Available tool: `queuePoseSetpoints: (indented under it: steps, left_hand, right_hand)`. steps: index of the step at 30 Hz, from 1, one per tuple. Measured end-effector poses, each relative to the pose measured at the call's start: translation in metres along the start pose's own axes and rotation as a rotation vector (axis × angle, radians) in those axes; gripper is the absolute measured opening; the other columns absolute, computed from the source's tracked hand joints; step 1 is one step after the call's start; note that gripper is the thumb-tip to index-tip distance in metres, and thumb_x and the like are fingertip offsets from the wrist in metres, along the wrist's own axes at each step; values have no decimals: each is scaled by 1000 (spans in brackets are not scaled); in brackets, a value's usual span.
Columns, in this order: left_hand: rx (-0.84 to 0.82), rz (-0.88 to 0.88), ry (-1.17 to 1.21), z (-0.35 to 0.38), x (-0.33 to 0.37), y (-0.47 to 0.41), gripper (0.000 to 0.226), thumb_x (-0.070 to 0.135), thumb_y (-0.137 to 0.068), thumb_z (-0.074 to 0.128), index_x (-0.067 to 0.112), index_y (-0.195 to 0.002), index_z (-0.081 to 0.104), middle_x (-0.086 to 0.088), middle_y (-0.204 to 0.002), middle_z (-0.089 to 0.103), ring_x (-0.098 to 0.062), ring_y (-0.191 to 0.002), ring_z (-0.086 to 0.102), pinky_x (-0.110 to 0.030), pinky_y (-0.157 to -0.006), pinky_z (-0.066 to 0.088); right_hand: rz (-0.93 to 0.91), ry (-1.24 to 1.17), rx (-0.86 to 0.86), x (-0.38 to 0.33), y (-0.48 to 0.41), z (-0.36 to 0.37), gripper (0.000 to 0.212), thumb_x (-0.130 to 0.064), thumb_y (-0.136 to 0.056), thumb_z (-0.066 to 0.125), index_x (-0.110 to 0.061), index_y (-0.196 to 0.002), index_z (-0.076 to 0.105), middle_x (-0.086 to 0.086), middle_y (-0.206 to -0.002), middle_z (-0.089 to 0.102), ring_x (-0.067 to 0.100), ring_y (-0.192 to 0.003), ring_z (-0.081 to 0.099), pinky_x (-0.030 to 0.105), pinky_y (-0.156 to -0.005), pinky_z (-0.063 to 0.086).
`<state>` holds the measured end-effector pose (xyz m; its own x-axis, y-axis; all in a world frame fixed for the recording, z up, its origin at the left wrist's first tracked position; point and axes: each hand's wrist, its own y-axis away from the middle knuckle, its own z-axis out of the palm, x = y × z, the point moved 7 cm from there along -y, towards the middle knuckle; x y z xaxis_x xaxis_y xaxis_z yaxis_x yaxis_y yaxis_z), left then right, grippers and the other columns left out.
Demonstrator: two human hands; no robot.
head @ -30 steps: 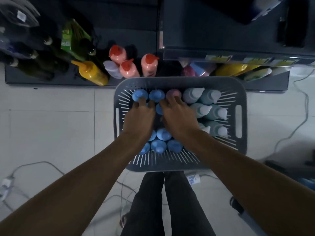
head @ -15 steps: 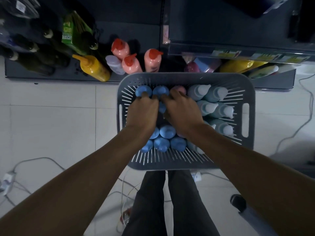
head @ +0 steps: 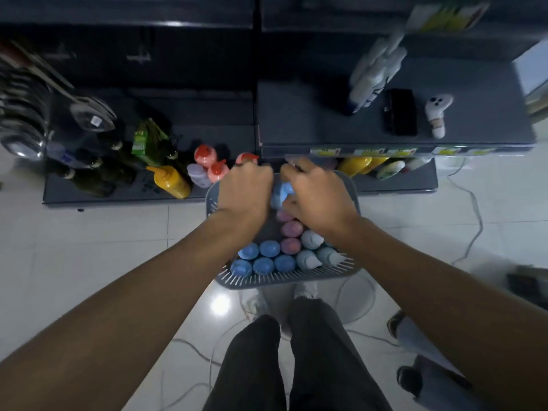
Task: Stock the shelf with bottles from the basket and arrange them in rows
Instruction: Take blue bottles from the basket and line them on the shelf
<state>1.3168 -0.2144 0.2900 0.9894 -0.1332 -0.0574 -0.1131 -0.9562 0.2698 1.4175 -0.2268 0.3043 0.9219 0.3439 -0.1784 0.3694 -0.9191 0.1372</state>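
1. Head view: the dark shelf unit (head: 326, 114) takes up the whole far side. Its upper deck juts forward on the right. The low shelf (head: 98, 195) runs along near floor level beneath it.
2. The grey basket (head: 284, 281) stands on the pale floor between the person's legs and the shelving, its far rim just beside the low shelf's front edge.
3. Stock left in the basket's near half, all upright with caps up: blue-capped bottles (head: 264, 256), pink-capped bottles (head: 292, 229), pale teal bottles (head: 311, 250). The hands hide the far half.
4. Left hand (head: 246, 191): over the basket's far-left corner with fingers curled tight. What they enclose is hidden under the hand, so I cannot tell whether it holds a bottle.
5. Right hand (head: 317, 194): over the far-right part, fingers wrapped round a blue bottle (head: 281, 192).
6. Only the top of the blue bottle shows, in the gap between the two hands. Its long axis looks roughly upright with a slight tilt.
7. Key relation: the low shelf lies straight ahead of both sets of knuckles, just past the far rim. The left hand is nearer the bay holding red-capped bottles (head: 207, 161) and a yellow bottle (head: 170, 180). The right hand is nearer the bay under the overhang. Judgement: the next move goes forward and low, and the deck edge is the thing to clear.
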Motion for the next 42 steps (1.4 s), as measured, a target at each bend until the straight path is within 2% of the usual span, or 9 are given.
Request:
queuePoseSetpoints:
  steps: [6, 13, 19, 22, 24, 26, 31, 37, 42]
  left_hand:
    - [84, 47, -32, -83, 18, 10, 24, 5, -92, 61, 7, -116, 65, -20, -114, 58, -40, -102, 64, -38, -65, 38]
    - [200, 175, 1, -173, 53, 21, 25, 6, -88, 66, 6, -113, 67, -21, -114, 61, -41, -102, 64, -37, -65, 38]
    - [302, 259, 51, -238, 88, 23, 10, 4, -85, 67, 7, -91, 61, -19, -103, 60, -37, -90, 61, -37, -63, 38]
    - [346, 283, 51, -263, 106, 21, 26, 7, -82, 72, 11, -74, 48, -16, -92, 59, -32, -77, 53, -37, -60, 38]
    - [353, 304, 35, -275, 121, 18, 18, 8, -81, 74, 9, -75, 57, -17, -92, 64, -36, -83, 62, -36, -60, 39]
    - [350, 305, 31, -283, 136, 12, 23, 7, -78, 75, 8, -70, 53, -16, -92, 66, -38, -87, 66, -36, -59, 38]
    - [410, 315, 45, -311, 173, -5, 16, 14, -84, 70, 7, -98, 67, -15, -99, 65, -39, -93, 65, -36, -62, 37]
    - [456, 281, 86, -346, 221, -33, 16, 15, -84, 64, 11, -100, 66, -12, -94, 59, -36, -86, 60, -37, -62, 37]
    - [492, 226, 133, -373, 240, -54, 17, 15, -83, 62, 15, -99, 67, -11, -98, 61, -28, -75, 45, -36, -62, 35]
  right_hand:
    - [64, -26, 112, 19, 27, -91, 29, -16, -78, 66, -10, -106, 58, 13, -100, 56, 38, -85, 58, 39, -65, 44]
    - [156, 0, 210, 47, 53, -181, 29, -14, -80, 64, -11, -108, 59, 13, -102, 56, 37, -91, 57, 41, -73, 47]
    - [208, 33, 297, 82, 65, -236, 25, -14, -81, 63, -11, -106, 63, 11, -105, 60, 34, -95, 58, 36, -72, 44]
    - [213, 49, 339, 100, 66, -261, 27, -19, -79, 67, -10, -105, 64, 12, -105, 61, 34, -96, 58, 36, -72, 43]
    - [222, 50, 363, 115, 66, -276, 27, -19, -78, 68, -9, -102, 64, 12, -101, 61, 34, -92, 58, 40, -74, 48]
    - [226, 46, 395, 133, 66, -290, 25, -20, -76, 68, -10, -99, 63, 12, -98, 61, 34, -89, 58, 40, -73, 48]
    - [197, 96, 462, 178, 51, -327, 24, -25, -75, 68, -17, -98, 65, 8, -95, 63, 32, -88, 59, 34, -70, 40]
    - [128, 60, 465, 237, 20, -361, 18, -23, -74, 70, -16, -90, 65, 3, -82, 56, 30, -81, 56, 32, -67, 39]
    - [51, -37, 418, 263, -7, -381, 19, -30, -73, 73, -14, -81, 67, 2, -77, 67, 29, -78, 61, 39, -73, 54]
